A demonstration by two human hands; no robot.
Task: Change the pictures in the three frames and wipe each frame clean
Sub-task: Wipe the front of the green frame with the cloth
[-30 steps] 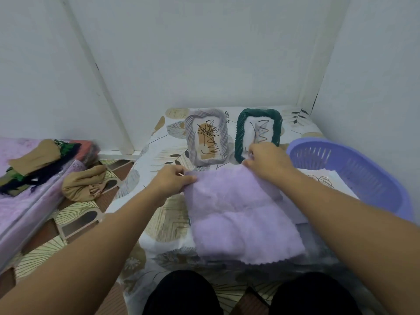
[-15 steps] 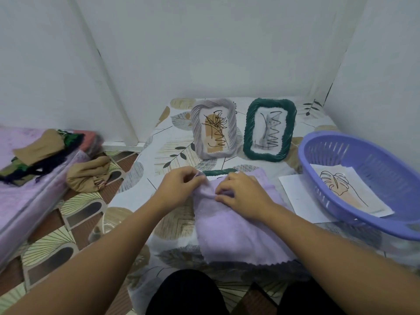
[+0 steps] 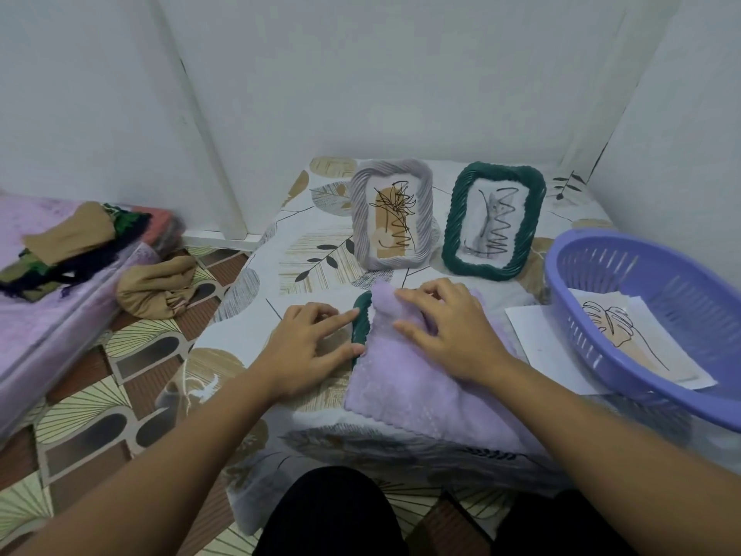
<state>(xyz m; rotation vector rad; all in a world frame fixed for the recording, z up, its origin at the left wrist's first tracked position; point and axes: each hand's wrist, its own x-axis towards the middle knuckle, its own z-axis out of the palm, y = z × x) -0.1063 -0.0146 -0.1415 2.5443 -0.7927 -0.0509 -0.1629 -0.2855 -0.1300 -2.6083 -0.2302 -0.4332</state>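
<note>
The right hand [image 3: 449, 335] presses flat, fingers spread, on a fluffy lilac cloth [image 3: 405, 379] draped over a dark green ribbed frame [image 3: 362, 319] lying near the low table's [image 3: 248, 331] front edge. The left hand [image 3: 308, 347], fingers extended and grasping nothing, touches that frame's exposed left rim. Farther back stand a grey ribbed frame [image 3: 391, 214] and, to its right, another green frame [image 3: 495, 222].

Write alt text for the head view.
Right hand presses a lilac cloth over a flat green frame; left hand touches its edge. Behind stand a grey frame and another green one.
</note>
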